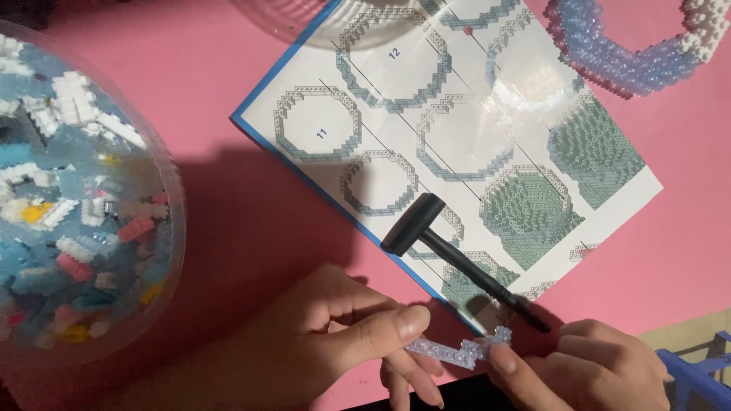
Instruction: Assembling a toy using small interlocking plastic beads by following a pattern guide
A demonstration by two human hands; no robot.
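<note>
My left hand [335,335] and my right hand [586,369] both pinch a short strip of joined translucent pale-blue mini bricks [461,350] near the bottom edge. The left thumb lies over its left end, the right fingertips grip its right end. Just above the strip lies a small black plastic hammer [449,251], head up-left, handle pointing down-right, resting on a printed instruction sheet [457,144] with a blue border and drawings of ring-shaped brick layers.
A clear round tub [84,205] of loose white, blue, pink and yellow mini bricks stands at the left on the pink surface [251,243]. A curved built wall of pale-blue and white bricks [640,46] sits top right. A blue plastic object [697,373] is bottom right.
</note>
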